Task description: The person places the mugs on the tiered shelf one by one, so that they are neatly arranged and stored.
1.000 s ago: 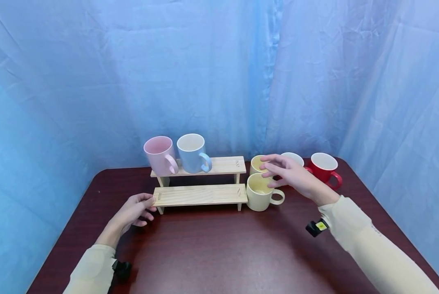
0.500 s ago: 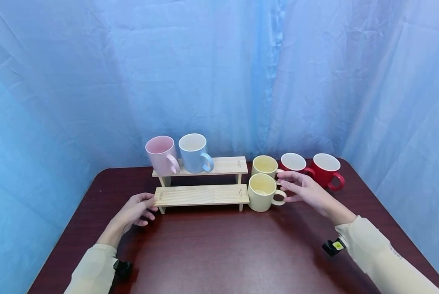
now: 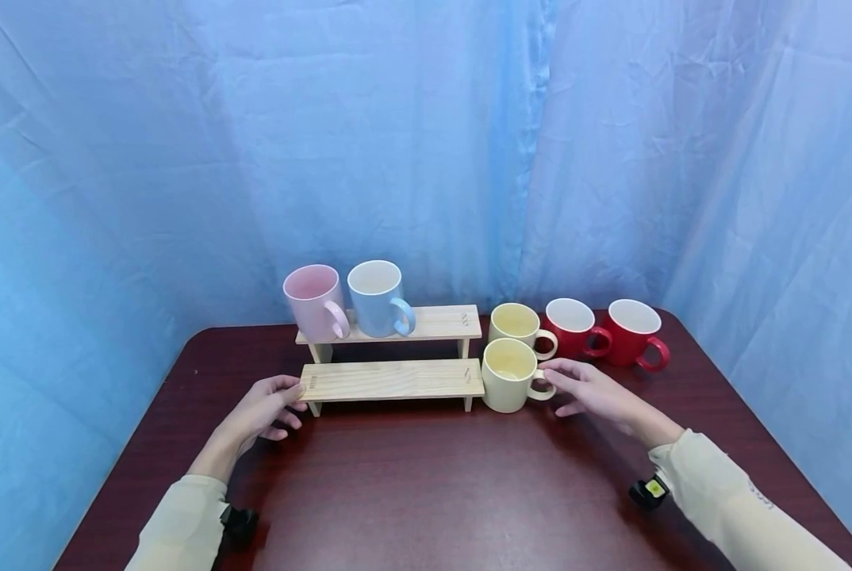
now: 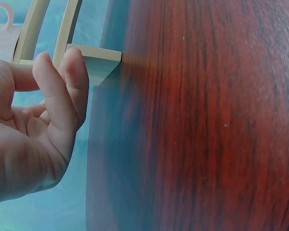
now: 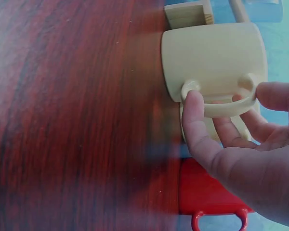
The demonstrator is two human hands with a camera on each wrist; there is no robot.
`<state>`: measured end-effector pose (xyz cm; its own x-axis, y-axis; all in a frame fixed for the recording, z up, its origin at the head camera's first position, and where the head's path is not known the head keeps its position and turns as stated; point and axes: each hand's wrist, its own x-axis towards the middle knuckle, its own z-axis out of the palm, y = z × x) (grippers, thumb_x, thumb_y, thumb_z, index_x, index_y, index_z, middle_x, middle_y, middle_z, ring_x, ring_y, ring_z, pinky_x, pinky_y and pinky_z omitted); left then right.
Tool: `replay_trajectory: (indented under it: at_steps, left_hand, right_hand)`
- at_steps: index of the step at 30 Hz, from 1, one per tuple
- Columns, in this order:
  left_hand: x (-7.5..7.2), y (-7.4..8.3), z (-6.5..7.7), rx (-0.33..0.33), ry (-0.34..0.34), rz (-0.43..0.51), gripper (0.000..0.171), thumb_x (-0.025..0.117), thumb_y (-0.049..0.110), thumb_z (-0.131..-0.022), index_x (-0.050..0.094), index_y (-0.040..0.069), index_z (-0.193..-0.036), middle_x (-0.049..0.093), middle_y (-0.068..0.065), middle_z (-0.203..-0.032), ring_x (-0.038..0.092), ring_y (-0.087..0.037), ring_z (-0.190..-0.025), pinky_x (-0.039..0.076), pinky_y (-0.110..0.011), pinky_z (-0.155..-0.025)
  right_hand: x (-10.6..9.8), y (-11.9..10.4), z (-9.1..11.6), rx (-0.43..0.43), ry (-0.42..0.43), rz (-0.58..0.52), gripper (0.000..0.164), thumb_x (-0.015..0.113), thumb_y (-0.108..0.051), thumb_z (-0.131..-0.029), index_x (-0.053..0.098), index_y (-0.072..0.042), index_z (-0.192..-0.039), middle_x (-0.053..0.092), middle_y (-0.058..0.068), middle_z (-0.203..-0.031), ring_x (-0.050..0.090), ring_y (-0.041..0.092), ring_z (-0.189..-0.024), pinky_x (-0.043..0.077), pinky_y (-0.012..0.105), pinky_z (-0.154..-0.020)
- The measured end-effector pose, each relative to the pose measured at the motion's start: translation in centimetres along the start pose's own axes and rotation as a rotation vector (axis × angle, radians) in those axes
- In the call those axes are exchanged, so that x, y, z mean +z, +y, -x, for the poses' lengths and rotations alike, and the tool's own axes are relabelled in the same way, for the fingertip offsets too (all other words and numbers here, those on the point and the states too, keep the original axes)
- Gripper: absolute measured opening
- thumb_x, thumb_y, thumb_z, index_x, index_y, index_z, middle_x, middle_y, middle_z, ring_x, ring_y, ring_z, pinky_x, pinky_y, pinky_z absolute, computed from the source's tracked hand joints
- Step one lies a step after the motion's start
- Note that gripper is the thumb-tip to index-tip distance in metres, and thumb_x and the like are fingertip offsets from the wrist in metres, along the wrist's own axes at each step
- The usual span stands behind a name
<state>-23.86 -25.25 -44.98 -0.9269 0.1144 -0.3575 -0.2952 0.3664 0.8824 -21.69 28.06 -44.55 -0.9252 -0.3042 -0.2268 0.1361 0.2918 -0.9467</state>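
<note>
A cream mug (image 3: 506, 374) stands on the dark red table (image 3: 433, 492), just right of a two-step wooden rack (image 3: 390, 379). My right hand (image 3: 558, 388) reaches its handle from the right. In the right wrist view the right hand (image 5: 226, 98) has its thumb and index fingertip touching the two ends of the handle (image 5: 226, 109), fingers only loosely bent. My left hand (image 3: 293, 403) rests at the left end of the rack's lower step. Seen from the left wrist, the left hand (image 4: 48, 72) has its fingertips against the board's corner (image 4: 98, 60).
A pink mug (image 3: 313, 301) and a blue mug (image 3: 376, 297) stand on the rack's upper step (image 3: 436, 321). A second cream mug (image 3: 515, 323) and two red mugs (image 3: 572, 327) (image 3: 633, 329) sit behind the front one. Blue cloth hangs behind and at both sides.
My right hand dropped from above the cream mugs and drew back to the front mug's handle. The left hand and all mugs stayed where they were.
</note>
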Motion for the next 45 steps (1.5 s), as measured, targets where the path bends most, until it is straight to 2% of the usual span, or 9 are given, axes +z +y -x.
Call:
replay_trajectory:
  at_steps: [3, 7, 15, 27, 45]
  left_hand:
    - [0.0, 0.0, 0.0, -0.002, 0.004, -0.004, 0.046, 0.052, 0.026, -0.106, 0.043, -0.003, -0.141, 0.067, -0.017, -0.106, 0.067, -0.017, -0.069, 0.054, -0.029, -0.053]
    - [-0.1, 0.0, 0.1, -0.007, 0.007, -0.008, 0.045, 0.052, 0.026, -0.106, 0.043, -0.002, -0.141, 0.067, -0.017, -0.106, 0.067, -0.017, -0.070, 0.054, -0.029, -0.053]
    - [-0.2, 0.1, 0.2, -0.007, 0.007, -0.008, 0.045, 0.052, 0.026, -0.106, 0.043, -0.002, -0.141, 0.067, -0.017, -0.105, 0.067, -0.017, -0.070, 0.054, -0.029, -0.053]
    - [-0.2, 0.1, 0.3, -0.010, 0.015, -0.022, 0.045, 0.052, 0.027, -0.107, 0.044, -0.002, -0.141, 0.067, -0.017, -0.107, 0.067, -0.017, -0.070, 0.054, -0.030, -0.054]
    - [0.1, -0.1, -0.1, 0.001, 0.011, -0.016, 0.043, 0.051, 0.025, -0.107, 0.045, -0.002, -0.140, 0.067, -0.017, -0.105, 0.066, -0.016, -0.068, 0.054, -0.029, -0.053]
  right_hand:
    - [0.0, 0.1, 0.0, 0.009, -0.022, 0.028, 0.051, 0.053, -0.030, -0.107, 0.044, 0.006, -0.142, 0.051, 0.029, -0.138, 0.055, 0.042, -0.120, 0.057, 0.048, -0.087]
    - [0.0, 0.3, 0.1, 0.017, -0.066, 0.014, 0.050, 0.049, -0.031, -0.108, 0.045, 0.008, -0.140, 0.055, 0.029, -0.134, 0.060, 0.041, -0.114, 0.057, 0.046, -0.086]
    - [-0.3, 0.5, 0.0, 0.010, -0.118, -0.051, 0.047, 0.048, -0.030, -0.109, 0.045, 0.009, -0.135, 0.055, 0.027, -0.130, 0.060, 0.041, -0.114, 0.056, 0.046, -0.089]
    - [-0.2, 0.7, 0.0, -0.010, -0.142, -0.097, 0.034, 0.049, -0.026, -0.109, 0.050, 0.006, -0.119, 0.056, 0.024, -0.118, 0.063, 0.040, -0.110, 0.057, 0.046, -0.089]
    - [0.6, 1.0, 0.7, -0.061, -0.131, -0.133, 0.032, 0.050, -0.018, -0.108, 0.048, 0.013, -0.113, 0.058, 0.021, -0.106, 0.066, 0.034, -0.098, 0.058, 0.041, -0.088]
